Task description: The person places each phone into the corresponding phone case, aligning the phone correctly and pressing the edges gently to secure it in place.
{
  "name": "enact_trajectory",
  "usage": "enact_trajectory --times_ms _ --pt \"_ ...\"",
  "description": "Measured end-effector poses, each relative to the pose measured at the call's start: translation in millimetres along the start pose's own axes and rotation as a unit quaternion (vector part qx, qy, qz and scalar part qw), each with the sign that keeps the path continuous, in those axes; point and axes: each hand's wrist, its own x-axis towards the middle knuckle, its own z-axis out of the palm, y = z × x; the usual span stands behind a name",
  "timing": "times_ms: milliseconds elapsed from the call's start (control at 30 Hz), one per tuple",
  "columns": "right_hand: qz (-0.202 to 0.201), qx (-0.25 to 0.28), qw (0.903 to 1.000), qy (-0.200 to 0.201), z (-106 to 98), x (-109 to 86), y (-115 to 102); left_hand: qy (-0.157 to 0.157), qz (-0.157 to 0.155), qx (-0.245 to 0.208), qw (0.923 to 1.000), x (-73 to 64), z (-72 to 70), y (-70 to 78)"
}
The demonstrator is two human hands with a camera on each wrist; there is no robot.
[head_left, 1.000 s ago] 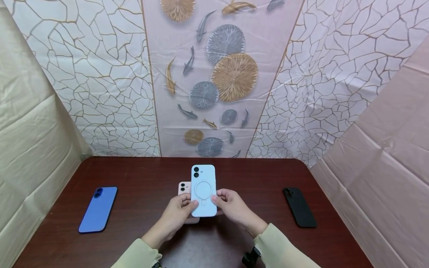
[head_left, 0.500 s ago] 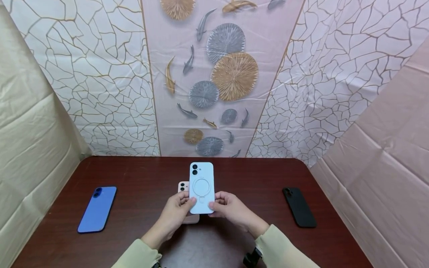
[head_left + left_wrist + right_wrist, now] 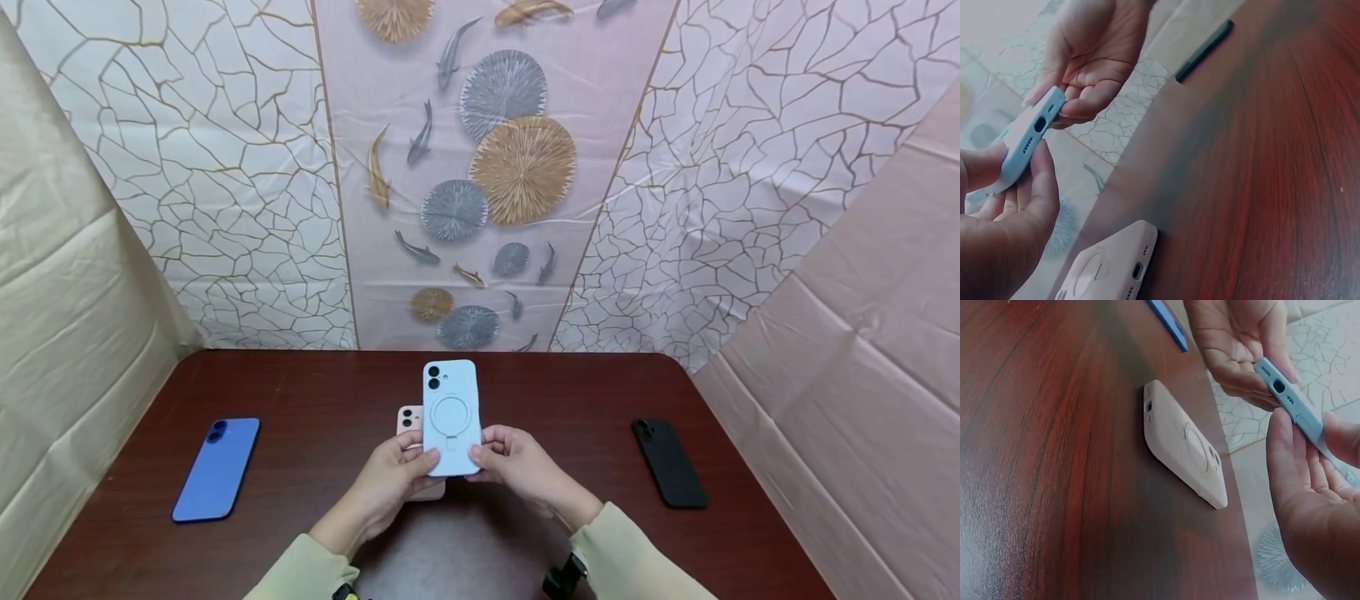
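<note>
A light blue phone case (image 3: 452, 417) with a ring on its back is held up above the middle of the table, its two camera openings at the upper left. My left hand (image 3: 384, 483) pinches its lower left edge, thumb on the back and fingers behind. At the lower right edge my right hand (image 3: 525, 468) pinches it the same way. The left wrist view shows the bottom edge of the case (image 3: 1030, 139) with its port opening. Whether a phone sits inside is hidden. Behind and below it, partly covered, a pale pink phone in a case (image 3: 1179, 440) lies on the table.
On the left of the dark red wooden table (image 3: 322, 392) lies a blue phone (image 3: 216, 471). A black phone or case (image 3: 670, 464) lies on the right. Patterned cloth (image 3: 262, 208) hangs behind the table's far edge.
Both hands have raised the light blue phone case slightly and shifted it a little left. The pink, blue and black items have stayed put on the table.
</note>
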Motion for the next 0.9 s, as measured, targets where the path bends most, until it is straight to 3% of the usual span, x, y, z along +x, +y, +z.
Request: enact_trajectory --times_ms 200,333,500,667,900 --pt "0.014 0.020 0.9997 -0.008 1 0.4 1 0.016 0.005 0.022 0.9996 -1.1 -0.4 1.9" --pt "0.012 0.026 0.9995 0.010 0 3.3 1 0.029 0.012 0.039 0.9987 -1.8 2.0 3.4" --pt "0.006 0.017 0.9993 0.034 -6 5.6 -3 -0.004 0.006 0.040 0.9992 -4.1 3.6 3.2" --pt "0.013 0.024 0.9995 0.017 -11 5.2 -8 -0.041 0.001 0.049 0.9979 -4.6 3.8 1.9" --pt "0.012 0.015 0.9997 0.018 -12 3.4 -9 -0.045 0.006 0.055 0.9974 -5.5 5.7 0.5"
